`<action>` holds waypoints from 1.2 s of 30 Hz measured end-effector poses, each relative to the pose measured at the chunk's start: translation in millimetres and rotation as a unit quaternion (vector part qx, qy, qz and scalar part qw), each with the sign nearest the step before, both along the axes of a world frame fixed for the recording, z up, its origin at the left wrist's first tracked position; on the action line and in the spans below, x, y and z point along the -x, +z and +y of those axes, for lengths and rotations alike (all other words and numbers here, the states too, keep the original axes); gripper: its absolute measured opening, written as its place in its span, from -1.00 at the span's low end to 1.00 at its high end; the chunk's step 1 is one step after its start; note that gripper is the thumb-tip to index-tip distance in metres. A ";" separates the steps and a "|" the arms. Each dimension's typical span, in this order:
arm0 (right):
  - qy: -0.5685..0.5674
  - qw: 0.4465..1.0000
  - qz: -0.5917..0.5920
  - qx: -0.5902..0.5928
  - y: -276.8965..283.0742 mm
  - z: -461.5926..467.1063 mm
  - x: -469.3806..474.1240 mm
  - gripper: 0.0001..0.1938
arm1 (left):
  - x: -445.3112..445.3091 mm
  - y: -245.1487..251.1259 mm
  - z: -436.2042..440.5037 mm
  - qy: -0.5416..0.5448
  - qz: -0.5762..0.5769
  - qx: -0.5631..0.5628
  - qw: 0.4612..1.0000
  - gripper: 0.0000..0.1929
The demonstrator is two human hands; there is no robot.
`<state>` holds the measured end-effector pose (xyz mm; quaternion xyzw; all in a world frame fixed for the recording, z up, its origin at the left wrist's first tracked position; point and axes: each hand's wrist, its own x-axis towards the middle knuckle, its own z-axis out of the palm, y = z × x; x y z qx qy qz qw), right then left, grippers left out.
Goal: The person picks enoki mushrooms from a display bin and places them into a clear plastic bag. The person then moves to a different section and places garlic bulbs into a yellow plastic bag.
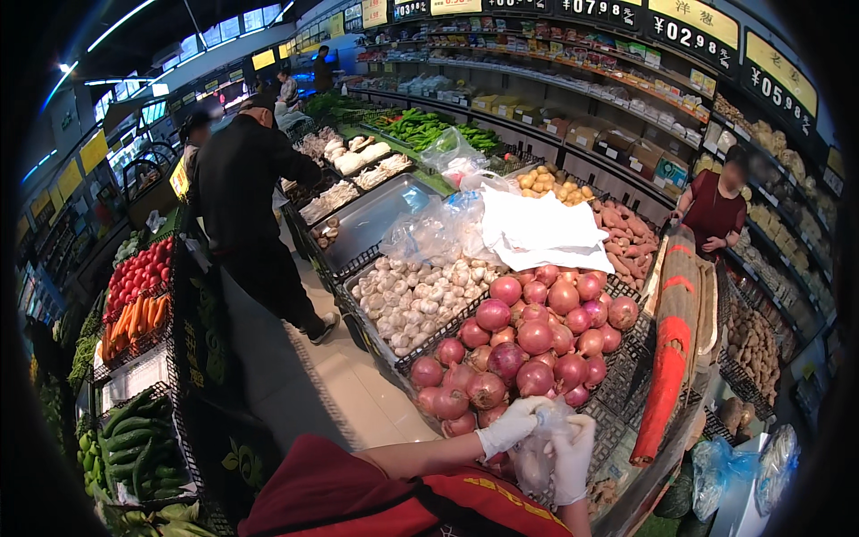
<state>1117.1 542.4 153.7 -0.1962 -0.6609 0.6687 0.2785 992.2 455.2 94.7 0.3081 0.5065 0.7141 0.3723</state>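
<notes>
Both of my hands wear white gloves and are close together at the front edge of the display. My left hand (511,424) pinches the gathered neck of a clear plastic bag (532,463). Against the bag's other side, my right hand (572,456) grips it near the top. Something pale shows through the plastic, but I cannot tell what. Just beyond the bag lies a heap of red onions (530,335) in a black crate. White garlic bulbs (423,295) fill the tray to the left of the onions. A white sheet (540,231) rests over the onions' far edge.
Loose clear plastic bags (429,231) lie behind the garlic beside a metal tray (376,208). Sweet potatoes (624,238) and a red-wrapped log-like item (671,349) are at right. A person in black (245,188) stands in the left aisle; another person (715,201) stands at right.
</notes>
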 end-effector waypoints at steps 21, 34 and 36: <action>-0.012 0.987 -0.092 -0.130 -5.9 -15.8 12.6 -0.61 | -1.5 2.3 -2.3 0.043 -0.010 0.008 0.999 -0.69; -0.068 0.953 -0.163 -0.246 -39.3 -24.0 4.9 -0.39 | 2.5 -12.6 -29.5 -0.097 0.220 0.132 0.962 -0.64; -0.050 0.961 -0.157 -0.224 -39.2 -27.2 -0.3 -0.45 | -1.2 -17.2 -38.6 -0.134 0.081 0.103 0.982 -0.63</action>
